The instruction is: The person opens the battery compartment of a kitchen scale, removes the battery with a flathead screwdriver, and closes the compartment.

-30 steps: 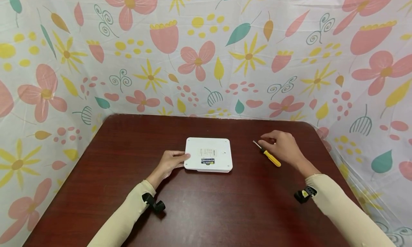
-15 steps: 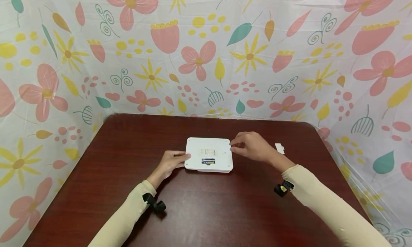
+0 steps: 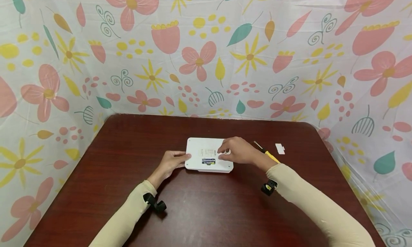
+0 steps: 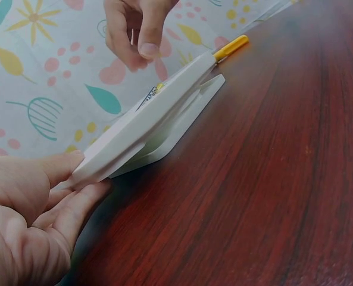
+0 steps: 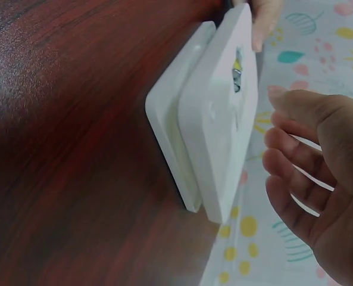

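From the head view, the white box (image 3: 208, 156) lies flat at the middle of the counter (image 3: 206, 204), battery slot open at its 6 o'clock edge. My left hand (image 3: 172, 162) steadies its 9 o'clock side, thumb on top; my right hand (image 3: 236, 151) hovers over the 3 o'clock part, fingers loosely bent, holding nothing. The screwdriver (image 3: 266, 153) and small cover (image 3: 280, 148) lie at 3 o'clock, apart from the box.

From the left wrist, my left thumb (image 4: 57, 167) and fingers pinch the box's near corner (image 4: 146, 122). I should keep that grip firm so the box doesn't slide.

From the right wrist, my right hand's fingers (image 5: 295, 155) are spread beside the box (image 5: 215, 137), not touching. Best come down gently near the batteries (image 5: 237, 71).
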Demonstrator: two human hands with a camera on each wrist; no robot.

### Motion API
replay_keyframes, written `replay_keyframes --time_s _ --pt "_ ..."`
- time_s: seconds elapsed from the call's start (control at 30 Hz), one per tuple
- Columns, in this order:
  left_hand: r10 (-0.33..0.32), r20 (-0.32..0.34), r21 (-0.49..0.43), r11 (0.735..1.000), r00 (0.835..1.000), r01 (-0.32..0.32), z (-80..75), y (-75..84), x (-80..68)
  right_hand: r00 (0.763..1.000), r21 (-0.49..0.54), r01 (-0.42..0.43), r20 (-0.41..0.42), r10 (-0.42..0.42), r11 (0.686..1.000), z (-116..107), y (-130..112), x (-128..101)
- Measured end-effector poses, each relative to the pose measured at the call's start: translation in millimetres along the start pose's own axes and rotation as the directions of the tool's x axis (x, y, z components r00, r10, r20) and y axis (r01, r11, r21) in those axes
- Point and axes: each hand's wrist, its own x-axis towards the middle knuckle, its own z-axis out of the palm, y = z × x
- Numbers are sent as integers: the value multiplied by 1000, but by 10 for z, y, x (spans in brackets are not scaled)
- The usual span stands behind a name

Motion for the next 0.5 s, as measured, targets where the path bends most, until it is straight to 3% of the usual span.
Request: replay_keyframes --time_s 0.5 --pt "9 12 -6 1000 1000 -9 -18 6 -7 997 -60 60 61 -56 996 149 -51 107"
